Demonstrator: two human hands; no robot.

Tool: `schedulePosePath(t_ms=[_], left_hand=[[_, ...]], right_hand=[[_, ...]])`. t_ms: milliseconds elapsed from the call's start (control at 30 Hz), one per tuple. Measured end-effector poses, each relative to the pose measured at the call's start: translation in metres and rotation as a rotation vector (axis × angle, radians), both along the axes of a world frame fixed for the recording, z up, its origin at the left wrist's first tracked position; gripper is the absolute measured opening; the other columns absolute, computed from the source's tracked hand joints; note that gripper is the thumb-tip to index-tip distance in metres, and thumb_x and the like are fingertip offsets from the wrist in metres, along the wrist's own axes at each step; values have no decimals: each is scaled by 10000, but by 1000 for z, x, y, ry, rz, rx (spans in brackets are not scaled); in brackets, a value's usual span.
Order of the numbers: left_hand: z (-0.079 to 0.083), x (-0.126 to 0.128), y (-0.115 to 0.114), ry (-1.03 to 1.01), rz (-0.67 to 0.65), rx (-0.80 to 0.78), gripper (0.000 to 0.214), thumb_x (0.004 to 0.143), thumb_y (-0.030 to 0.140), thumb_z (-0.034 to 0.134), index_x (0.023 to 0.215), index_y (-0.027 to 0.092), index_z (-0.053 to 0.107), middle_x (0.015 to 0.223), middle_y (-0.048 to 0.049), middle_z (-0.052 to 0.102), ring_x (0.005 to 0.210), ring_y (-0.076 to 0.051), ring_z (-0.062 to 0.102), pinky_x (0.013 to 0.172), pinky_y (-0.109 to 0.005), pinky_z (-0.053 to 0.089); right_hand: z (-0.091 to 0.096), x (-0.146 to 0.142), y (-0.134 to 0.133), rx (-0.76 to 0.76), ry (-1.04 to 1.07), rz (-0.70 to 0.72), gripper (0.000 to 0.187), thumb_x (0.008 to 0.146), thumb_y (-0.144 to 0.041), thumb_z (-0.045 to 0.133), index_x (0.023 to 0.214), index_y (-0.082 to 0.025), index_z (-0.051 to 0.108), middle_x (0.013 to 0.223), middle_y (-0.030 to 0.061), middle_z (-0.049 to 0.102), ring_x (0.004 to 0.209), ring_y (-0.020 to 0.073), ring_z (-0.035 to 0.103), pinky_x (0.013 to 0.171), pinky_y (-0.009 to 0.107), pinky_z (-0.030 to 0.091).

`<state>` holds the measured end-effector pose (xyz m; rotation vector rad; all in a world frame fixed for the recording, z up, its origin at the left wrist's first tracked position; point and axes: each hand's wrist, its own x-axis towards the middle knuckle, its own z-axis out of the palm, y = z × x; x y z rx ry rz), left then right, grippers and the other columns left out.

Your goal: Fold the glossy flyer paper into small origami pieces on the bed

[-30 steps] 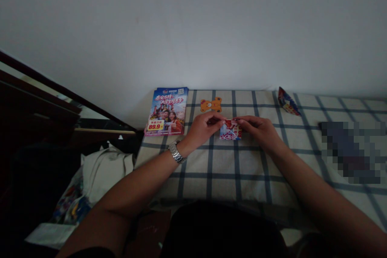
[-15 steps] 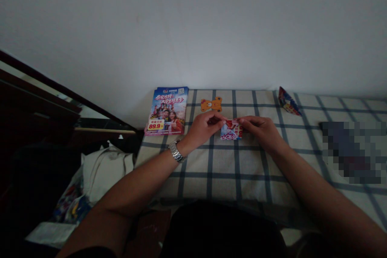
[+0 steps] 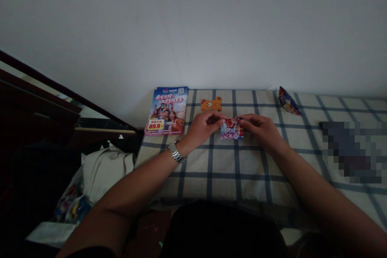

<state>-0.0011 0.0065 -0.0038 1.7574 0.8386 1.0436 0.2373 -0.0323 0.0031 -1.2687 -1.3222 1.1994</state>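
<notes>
Between my hands is a small folded flyer, printed in blue, white and red. My left hand, with a silver watch on the wrist, pinches its upper left corner. The upper right corner is gripped by my right hand, thumb and fingers closed on it. Behind my left hand a flat orange bear cutout lies on the checked cloth. A stack of unfolded flyers with similar print rests to the left. Far right near the wall stands another folded flyer, tilted up.
A white wall rises behind the cloth-covered surface. At the right lies a dark pixelated object. Down on the left are a pale cloth bag, a plastic bag with colourful contents and dark wooden furniture.
The folded flyer has opened out slightly in width between my fingers, and my right fingers have shifted a little at its corner. Everything else stays in place.
</notes>
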Motion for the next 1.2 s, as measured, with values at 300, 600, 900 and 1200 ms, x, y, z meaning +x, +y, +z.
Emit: schedulePosePath(t_ms=[300,600,900,1200], left_hand=[[0,0,-1,10,-19,4,113,978,294,726,1019,191,748,979,-38,783,865,-141,735,786,-262,588],[-1,2,-2,-2,-41,4,115,980,298,720,1035,199,745,991,-38,784,869,-134,736,796,-261,600],[0,1,-4,17,-18,-19,134,977,308,716,1032,187,738,981,-44,780,857,-144,733,779,-273,596],[-1,1,-4,17,-42,-13,122,979,297,715,1029,186,730,982,-38,775,854,-138,735,770,-258,592]], right_hand=[[0,-1,0,9,5,-26,313,797,-537,869,881,-239,826,880,46,816,778,193,727,733,324,602],[0,-3,-1,26,-42,-90,350,775,-545,871,870,-212,818,865,68,821,771,217,741,724,354,615],[-6,-5,-1,53,-40,-45,392,790,-556,862,961,-209,799,921,77,827,792,225,757,720,357,624],[-4,-6,-2,58,-56,-86,329,773,-497,887,886,-203,792,817,63,807,690,195,727,633,320,594]])
